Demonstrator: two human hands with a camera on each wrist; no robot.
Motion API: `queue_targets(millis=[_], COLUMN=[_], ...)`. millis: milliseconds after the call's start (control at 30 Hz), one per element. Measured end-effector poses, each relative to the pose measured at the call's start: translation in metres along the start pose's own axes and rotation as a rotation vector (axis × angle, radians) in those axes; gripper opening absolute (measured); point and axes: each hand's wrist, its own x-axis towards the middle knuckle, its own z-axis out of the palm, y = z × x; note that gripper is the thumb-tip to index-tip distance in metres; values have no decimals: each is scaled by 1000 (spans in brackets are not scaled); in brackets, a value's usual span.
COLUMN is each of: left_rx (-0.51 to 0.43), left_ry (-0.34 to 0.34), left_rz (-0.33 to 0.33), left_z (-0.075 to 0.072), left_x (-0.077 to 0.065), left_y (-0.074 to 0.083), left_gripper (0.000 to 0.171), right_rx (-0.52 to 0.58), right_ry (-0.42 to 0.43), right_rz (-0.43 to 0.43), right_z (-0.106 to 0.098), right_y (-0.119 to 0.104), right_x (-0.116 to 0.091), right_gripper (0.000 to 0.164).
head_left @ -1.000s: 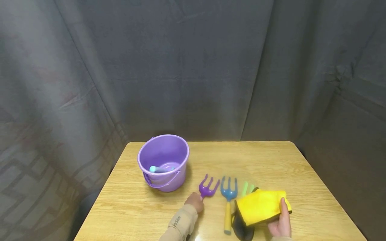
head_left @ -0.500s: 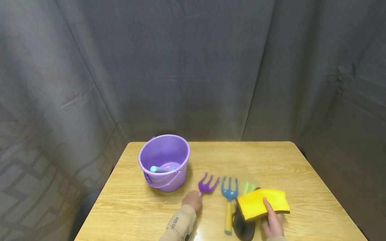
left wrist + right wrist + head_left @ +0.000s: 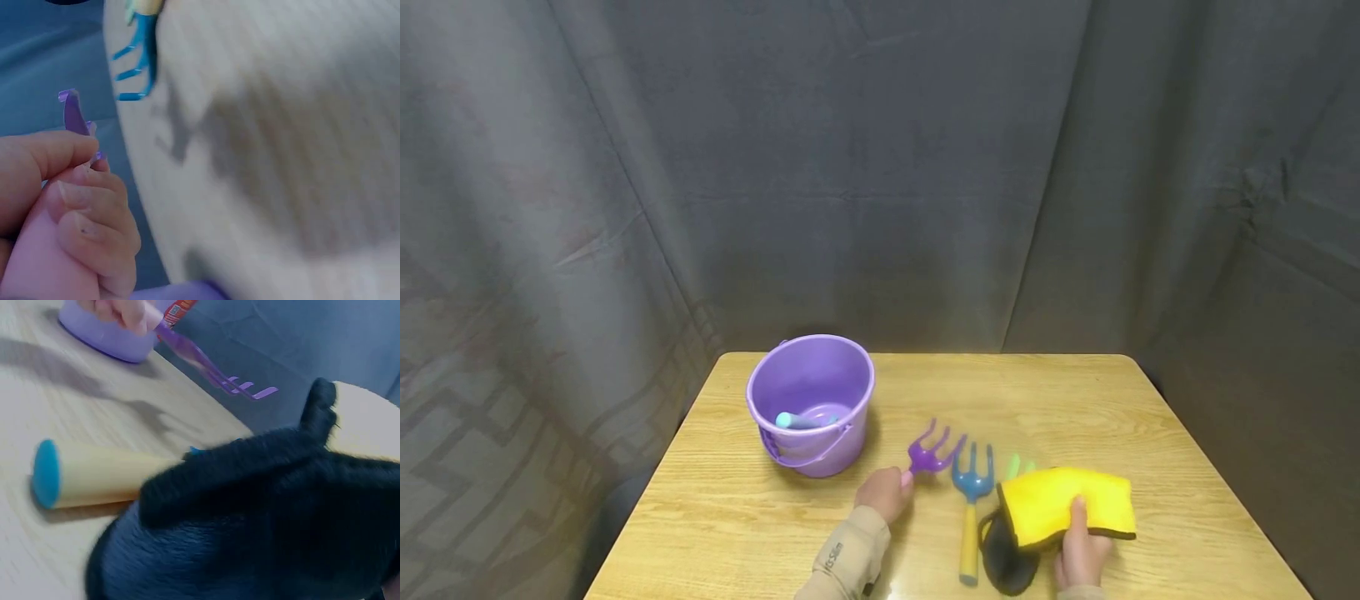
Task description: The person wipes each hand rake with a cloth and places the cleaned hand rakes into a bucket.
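Note:
My left hand [image 3: 883, 493] grips the pink handle of a purple hand fork [image 3: 925, 458], its three tines pointing away. In the right wrist view the purple fork [image 3: 194, 353] hangs over the table, above its shadow. My right hand [image 3: 1081, 550] holds a folded yellow cloth [image 3: 1063, 500] with dark edging, thumb on top. Its dark underside [image 3: 269, 500] fills much of the right wrist view. Between the hands lies a blue hand fork [image 3: 973, 483] with a yellow handle. A rounded black thing [image 3: 1007, 560] lies under the cloth's left edge, partly hidden.
A purple bucket [image 3: 846, 446] stands at the table's left, with a light-blue handle [image 3: 790, 421] inside and its bail hanging down in front. Light green tines [image 3: 1013, 467] show behind the cloth. Grey curtains [image 3: 880, 208] enclose the wooden table [image 3: 700, 508] at the back and sides.
My left hand has lifted the purple fork slightly and shifted it right, towards the blue fork. My right hand has moved its hold along the cloth, which now sits a little further right.

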Motion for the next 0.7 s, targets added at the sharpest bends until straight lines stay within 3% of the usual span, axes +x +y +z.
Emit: queue_targets(millis=[133, 267, 400, 500, 700], left_rx=[-13, -2, 35, 61, 72], left_ry=[-26, -37, -43, -50, -37], left_rz=[20, 61, 107, 136, 191], left_z=[-9, -16, -21, -22, -22], left_x=[-2, -7, -12, -14, -18], left_y=[11, 23, 34, 42, 52], left_gripper=[27, 26, 24, 23, 28], right_rx=[54, 27, -84, -163, -327], right_ry=[33, 20, 48, 33, -81], right_rz=[-152, -230, -242, -285, -440], right_z=[-5, 14, 36, 45, 59], right_y=[3, -36, -67, -77, -78], right_x=[18, -11, -40, -51, -60], right_gripper=[47, 37, 24, 17, 11])
